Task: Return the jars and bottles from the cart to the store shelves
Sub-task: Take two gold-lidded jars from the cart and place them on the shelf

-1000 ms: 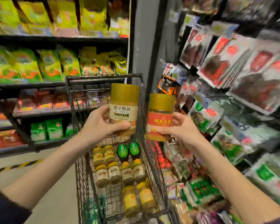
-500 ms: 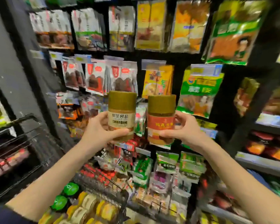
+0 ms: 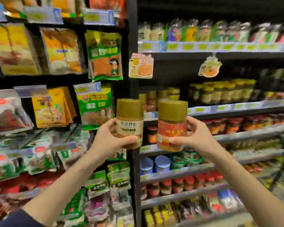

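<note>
Shelves with jars now fill right of view; cart gone from sight, hanging packets on left. View swung off cart to shelving, so carry is done and placing comes next, likely. Gold-lidded row on far shelf looks matching. Left hand grips beige jar; right hand grips red jar. Both upright, side by side, short of shelf.

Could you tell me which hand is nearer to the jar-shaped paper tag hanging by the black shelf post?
Left. The left hand holds its jar almost directly below the tag; the right hand is further right, below and beyond it.
</note>
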`<state>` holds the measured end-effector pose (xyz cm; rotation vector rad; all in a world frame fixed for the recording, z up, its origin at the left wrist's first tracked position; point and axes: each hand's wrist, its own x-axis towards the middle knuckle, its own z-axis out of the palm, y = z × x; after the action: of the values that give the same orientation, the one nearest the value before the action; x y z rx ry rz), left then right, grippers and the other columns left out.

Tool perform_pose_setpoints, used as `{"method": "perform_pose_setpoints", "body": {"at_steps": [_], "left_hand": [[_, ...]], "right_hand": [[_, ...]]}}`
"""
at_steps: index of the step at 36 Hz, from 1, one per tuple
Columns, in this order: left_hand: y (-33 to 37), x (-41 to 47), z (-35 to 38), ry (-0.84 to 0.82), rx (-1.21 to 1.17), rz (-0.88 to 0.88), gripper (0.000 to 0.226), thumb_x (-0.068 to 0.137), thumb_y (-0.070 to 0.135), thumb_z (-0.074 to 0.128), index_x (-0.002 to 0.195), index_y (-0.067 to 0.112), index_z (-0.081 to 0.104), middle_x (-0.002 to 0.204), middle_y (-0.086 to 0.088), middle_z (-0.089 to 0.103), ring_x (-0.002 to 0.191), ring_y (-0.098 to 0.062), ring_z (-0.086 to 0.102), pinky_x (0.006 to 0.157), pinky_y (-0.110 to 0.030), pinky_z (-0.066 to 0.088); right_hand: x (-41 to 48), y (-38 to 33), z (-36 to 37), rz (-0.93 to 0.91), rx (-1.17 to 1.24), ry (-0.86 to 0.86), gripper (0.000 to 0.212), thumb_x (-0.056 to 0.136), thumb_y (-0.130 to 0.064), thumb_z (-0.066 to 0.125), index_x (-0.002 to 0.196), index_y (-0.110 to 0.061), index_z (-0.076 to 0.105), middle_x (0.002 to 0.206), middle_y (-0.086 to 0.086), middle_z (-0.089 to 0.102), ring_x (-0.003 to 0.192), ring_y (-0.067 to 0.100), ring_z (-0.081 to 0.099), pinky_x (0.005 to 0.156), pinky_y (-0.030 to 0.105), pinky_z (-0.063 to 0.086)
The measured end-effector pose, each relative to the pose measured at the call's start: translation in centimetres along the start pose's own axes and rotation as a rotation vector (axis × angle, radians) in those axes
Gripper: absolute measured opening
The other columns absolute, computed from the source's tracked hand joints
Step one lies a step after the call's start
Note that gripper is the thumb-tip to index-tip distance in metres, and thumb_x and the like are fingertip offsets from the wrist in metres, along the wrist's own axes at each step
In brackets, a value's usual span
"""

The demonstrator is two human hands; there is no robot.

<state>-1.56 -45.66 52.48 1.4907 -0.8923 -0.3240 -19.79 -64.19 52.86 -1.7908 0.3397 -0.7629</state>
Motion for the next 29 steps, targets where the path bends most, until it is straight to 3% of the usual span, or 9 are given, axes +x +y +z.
{"method": "perform_pose_setpoints", "body": {"at_steps": [3, 7, 12, 18, 22, 29], "left_hand": [[0.1, 1.5, 4.6, -0.024, -0.015, 0.010, 0.064, 0.050, 0.009, 0.087, 0.108, 0.016, 0.060, 0.092, 0.004, 0.074, 0.083, -0.010, 0.071, 0.069, -0.017, 0.055], [0.4, 2.8, 10.4, -0.047, -0.016, 0.034, 0.059, 0.057, 0.000, 0.084, 0.108, 0.016, 0.059, 0.097, 0.004, 0.072, 0.084, -0.005, 0.071, 0.068, -0.014, 0.054], [0.7, 4.3, 16.1, -0.052, -0.022, 0.031, 0.065, 0.053, 0.010, 0.087, 0.111, 0.018, 0.059, 0.099, 0.006, 0.072, 0.086, -0.001, 0.069, 0.070, -0.013, 0.054], [0.6, 5.8, 19.7, -0.012, -0.006, 0.001, 0.081, 0.037, 0.034, 0.093, 0.110, 0.022, 0.060, 0.103, 0.004, 0.073, 0.095, -0.010, 0.069, 0.083, -0.029, 0.054], [0.5, 7.1, 20.5, 0.027, 0.001, -0.015, 0.077, 0.044, 0.027, 0.087, 0.114, 0.023, 0.057, 0.106, 0.006, 0.071, 0.098, -0.007, 0.068, 0.086, -0.026, 0.054], [-0.8, 10.8, 19.6, 0.076, 0.063, 0.007, 0.060, 0.059, 0.004, 0.084, 0.103, 0.033, 0.055, 0.098, 0.013, 0.069, 0.090, 0.002, 0.068, 0.073, -0.012, 0.053]], "right_hand": [[-0.4, 0.7, -4.6, -0.004, -0.021, 0.060, 0.068, 0.043, -0.016, 0.086, 0.105, -0.016, 0.059, 0.099, 0.003, 0.069, 0.079, 0.004, 0.070, 0.068, 0.019, 0.053], [-0.4, 1.7, -10.6, -0.018, -0.076, 0.085, 0.068, 0.042, -0.016, 0.093, 0.102, -0.020, 0.061, 0.097, 0.000, 0.071, 0.085, 0.008, 0.069, 0.071, 0.020, 0.053], [0.3, 2.9, -16.7, -0.033, -0.127, 0.092, 0.071, 0.039, -0.031, 0.088, 0.104, -0.020, 0.062, 0.098, -0.001, 0.072, 0.093, 0.014, 0.069, 0.075, 0.025, 0.055], [2.6, 4.2, -20.7, -0.051, -0.150, 0.051, 0.078, 0.043, -0.033, 0.088, 0.114, -0.018, 0.059, 0.107, 0.001, 0.069, 0.100, 0.017, 0.067, 0.084, 0.032, 0.055], [5.0, 5.3, -21.4, -0.051, -0.136, 0.021, 0.072, 0.050, -0.024, 0.086, 0.115, -0.018, 0.057, 0.110, -0.001, 0.067, 0.099, 0.010, 0.066, 0.077, 0.023, 0.055], [10.2, 7.3, -20.3, -0.055, -0.108, -0.046, 0.075, 0.046, -0.025, 0.086, 0.114, -0.020, 0.055, 0.108, -0.003, 0.066, 0.093, 0.009, 0.068, 0.078, 0.026, 0.056]]}}
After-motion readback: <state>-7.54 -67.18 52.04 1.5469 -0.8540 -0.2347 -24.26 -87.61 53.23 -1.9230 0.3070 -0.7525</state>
